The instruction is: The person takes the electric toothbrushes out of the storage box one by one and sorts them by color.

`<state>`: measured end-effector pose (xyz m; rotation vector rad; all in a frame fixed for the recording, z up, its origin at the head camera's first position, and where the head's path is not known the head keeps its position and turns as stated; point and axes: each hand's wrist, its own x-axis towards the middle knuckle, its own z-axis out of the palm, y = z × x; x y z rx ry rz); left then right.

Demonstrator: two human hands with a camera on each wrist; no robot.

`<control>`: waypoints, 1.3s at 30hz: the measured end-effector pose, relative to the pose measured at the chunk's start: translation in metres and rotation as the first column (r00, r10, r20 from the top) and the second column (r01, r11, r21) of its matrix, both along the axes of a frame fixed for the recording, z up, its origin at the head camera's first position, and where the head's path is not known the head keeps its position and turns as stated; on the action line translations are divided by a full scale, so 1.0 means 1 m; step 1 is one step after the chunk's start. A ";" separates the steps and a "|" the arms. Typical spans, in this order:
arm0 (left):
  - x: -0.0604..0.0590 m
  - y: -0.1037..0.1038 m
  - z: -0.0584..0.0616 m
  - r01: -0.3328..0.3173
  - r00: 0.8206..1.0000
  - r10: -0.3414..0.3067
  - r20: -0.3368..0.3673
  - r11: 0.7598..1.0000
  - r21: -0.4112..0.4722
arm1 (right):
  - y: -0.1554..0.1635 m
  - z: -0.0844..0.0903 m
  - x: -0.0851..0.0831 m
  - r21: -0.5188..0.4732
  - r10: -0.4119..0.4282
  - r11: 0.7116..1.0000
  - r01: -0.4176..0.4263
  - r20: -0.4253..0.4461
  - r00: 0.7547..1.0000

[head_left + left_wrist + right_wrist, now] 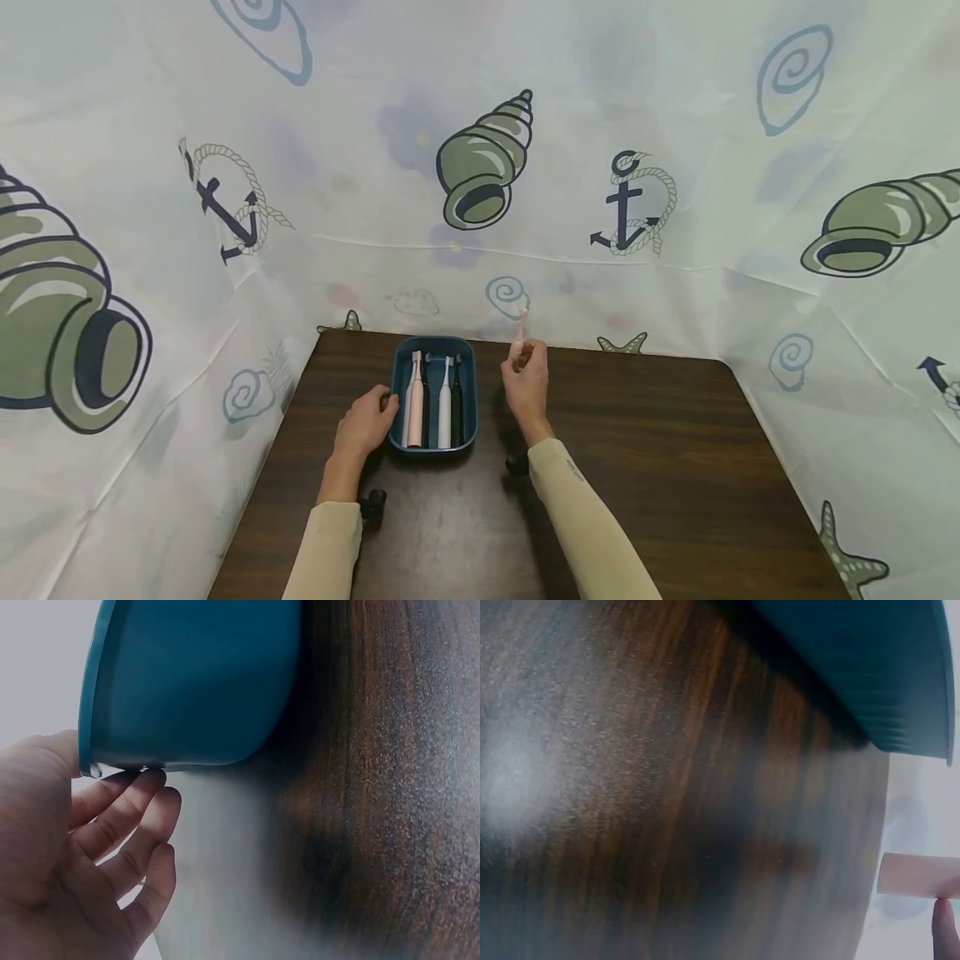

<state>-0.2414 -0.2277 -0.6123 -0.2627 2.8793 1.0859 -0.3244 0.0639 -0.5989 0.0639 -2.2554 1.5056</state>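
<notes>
A blue oblong tray [468, 392] sits at the far middle of the dark wooden table [637, 467]. In it lie a pink electric toothbrush [414, 400], a white one [445, 404] and a dark one beside it. My left hand [369, 421] holds the tray's left rim [86, 712], thumb on the edge and fingers [127, 817] curled under it. My right hand [527, 379] is raised to the right of the tray and pinches a small pale pink piece [518, 329], [919, 874] upright in its fingertips.
A white curtain [480, 167] printed with shells and anchors closes in the table at the back and both sides. Bare tabletop lies in front of and to the right of the tray.
</notes>
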 end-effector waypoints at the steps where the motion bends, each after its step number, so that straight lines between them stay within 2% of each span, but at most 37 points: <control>1: 0.000 0.000 0.000 -0.001 1.000 0.001 -0.001 1.000 -0.001 | 0.001 -0.002 -0.001 -0.004 0.000 1.000 0.000 0.001 1.000; 17: 0.000 -0.001 0.005 0.011 1.000 -0.011 0.012 1.000 0.005 | 0.007 -0.015 -0.005 -0.073 -0.017 0.997 0.016 -0.008 1.000; 28: 0.001 0.001 0.002 0.004 1.000 -0.004 0.015 1.000 0.019 | 0.004 -0.020 -0.002 -0.103 -0.007 0.995 0.008 0.011 1.000; 39: 0.001 0.001 0.001 -0.003 1.000 0.003 0.011 1.000 0.017 | 0.005 -0.028 -0.007 -0.081 -0.041 0.996 0.041 0.004 0.999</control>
